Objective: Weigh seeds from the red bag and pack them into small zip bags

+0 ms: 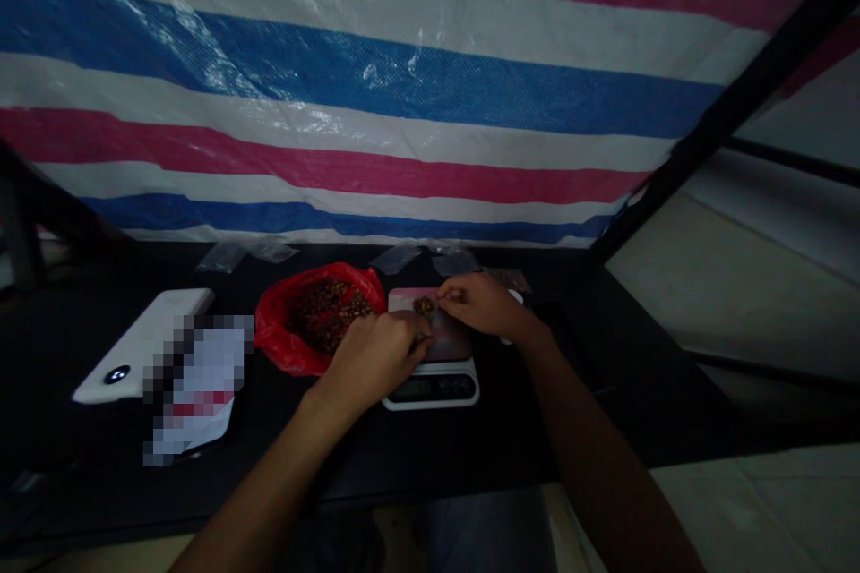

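A small brown clump (424,306) shows over the plate of the scale (449,346), between the left hand (382,345) and right hand (485,301); fingers curl on both, but in this dimness I cannot tell whether they grip anything. The scale's display is unreadable. The left hand partly covers a red bag (272,331) of brown pieces (329,309). Pixelation obscures 1 sheet (210,367) beside a white device (144,340). Clear bags (396,258) lie behind.
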The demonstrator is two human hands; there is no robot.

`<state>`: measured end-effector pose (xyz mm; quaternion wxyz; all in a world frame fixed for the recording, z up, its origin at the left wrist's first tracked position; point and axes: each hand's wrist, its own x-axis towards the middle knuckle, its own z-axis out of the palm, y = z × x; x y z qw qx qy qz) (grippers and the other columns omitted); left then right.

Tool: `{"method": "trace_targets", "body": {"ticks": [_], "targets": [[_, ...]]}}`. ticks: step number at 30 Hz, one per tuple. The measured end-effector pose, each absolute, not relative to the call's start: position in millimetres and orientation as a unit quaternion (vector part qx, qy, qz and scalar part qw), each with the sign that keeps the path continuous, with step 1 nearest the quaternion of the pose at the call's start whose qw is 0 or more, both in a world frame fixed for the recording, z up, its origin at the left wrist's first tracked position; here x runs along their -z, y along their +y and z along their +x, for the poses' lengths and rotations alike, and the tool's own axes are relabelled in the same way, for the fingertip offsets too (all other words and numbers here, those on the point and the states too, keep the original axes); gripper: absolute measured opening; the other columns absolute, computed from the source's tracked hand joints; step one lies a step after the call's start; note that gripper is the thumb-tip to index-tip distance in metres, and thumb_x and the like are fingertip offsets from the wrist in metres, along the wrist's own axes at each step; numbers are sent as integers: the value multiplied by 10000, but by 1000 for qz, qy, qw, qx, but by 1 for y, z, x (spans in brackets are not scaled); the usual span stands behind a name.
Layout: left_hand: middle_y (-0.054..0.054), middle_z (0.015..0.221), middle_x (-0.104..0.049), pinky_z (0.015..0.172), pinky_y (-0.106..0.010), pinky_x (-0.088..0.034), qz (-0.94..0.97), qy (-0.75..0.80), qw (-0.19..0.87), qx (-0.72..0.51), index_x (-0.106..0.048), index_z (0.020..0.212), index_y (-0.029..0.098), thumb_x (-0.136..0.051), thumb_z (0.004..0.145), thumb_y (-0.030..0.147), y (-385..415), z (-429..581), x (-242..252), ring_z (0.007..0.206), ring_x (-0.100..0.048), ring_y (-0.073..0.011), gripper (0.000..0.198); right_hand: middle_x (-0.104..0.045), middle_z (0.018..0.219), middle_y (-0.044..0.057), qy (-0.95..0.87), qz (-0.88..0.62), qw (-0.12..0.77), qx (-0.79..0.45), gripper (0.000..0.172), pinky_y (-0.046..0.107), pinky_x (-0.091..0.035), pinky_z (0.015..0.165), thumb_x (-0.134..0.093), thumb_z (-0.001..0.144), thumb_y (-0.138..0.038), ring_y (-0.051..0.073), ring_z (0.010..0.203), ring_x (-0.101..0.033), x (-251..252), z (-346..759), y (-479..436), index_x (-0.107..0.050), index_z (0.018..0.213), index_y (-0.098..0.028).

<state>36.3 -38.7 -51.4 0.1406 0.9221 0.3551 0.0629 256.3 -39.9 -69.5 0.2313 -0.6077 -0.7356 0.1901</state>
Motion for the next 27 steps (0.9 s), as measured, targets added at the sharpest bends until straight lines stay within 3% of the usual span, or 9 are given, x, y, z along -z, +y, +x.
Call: {"method": "trace_targets", "body": {"ticks": [4, 7, 10, 15, 19, 27], "targets": [[-67, 1079, -783, 781, -341, -524, 916, 366, 144, -80, -746, 1092, 273, -512, 982, 334, -38, 32, 46, 930, -746, -279, 266, -765, 820, 28, -741, -590, 238, -215, 226, 240, -411, 623, -650, 867, -216, 151, 715, -665, 71, 256, -40, -783, 1048, -185], [-57, 1117, -779, 780, -342, -528, 902, 392, 142, -110, -742, 1157, 295, -504, 989, 365, -31, 26, 37, 978, -738, -284, 299, -729, 730, 14, -744, -589, 219, -229, 181, 235, -375, 585, -639, 860, -187, 138, 653, -633, 72, 257, -39, -785, 966, -171], [-58, 1062, -790, 761, -329, -528, 888, 422, 129, -130, -755, 1142, 289, -511, 989, 409, -24, 23, 28, 955, -734, -277, 313, -746, 784, 31, -737, -588, 241, -232, 161, 238, -391, 610, -640, 866, -202, 144, 694, -643, 70, 258, -39, -783, 931, -170], [-65, 1057, -793, 753, -326, -524, 883, 435, 118, -134, -761, 1129, 272, -523, 979, 427, -18, 25, 21, 939, -732, -277, 321, -741, 798, 14, -742, -576, 250, -235, 285, 240, -358, 599, -657, 880, -252, 137, 675, -611, 69, 255, -41, -777, 1136, -215], [-49, 1025, -795, 739, -341, -531, 886, 433, 113, -119, -763, 1072, 292, -548, 966, 413, -19, 30, 24, 916, -740, -286, 269, -642, 641, -25, -770, -548, 224, -238, 191, 240, -296, 567, -618, 902, -219, 106, 585, -522, 71, 249, -40, -799, 952, -185], [-25, 1023, -796, 735, -359, -513, 875, 451, 118, -129, -747, 1097, 318, -473, 990, 446, -18, 22, 23, 927, -741, -290, 320, -679, 725, 12, -725, -558, 318, -249, 208, 232, -371, 580, -677, 882, -272, 112, 622, -535, 60, 255, -43, -784, 1016, -153]]}}
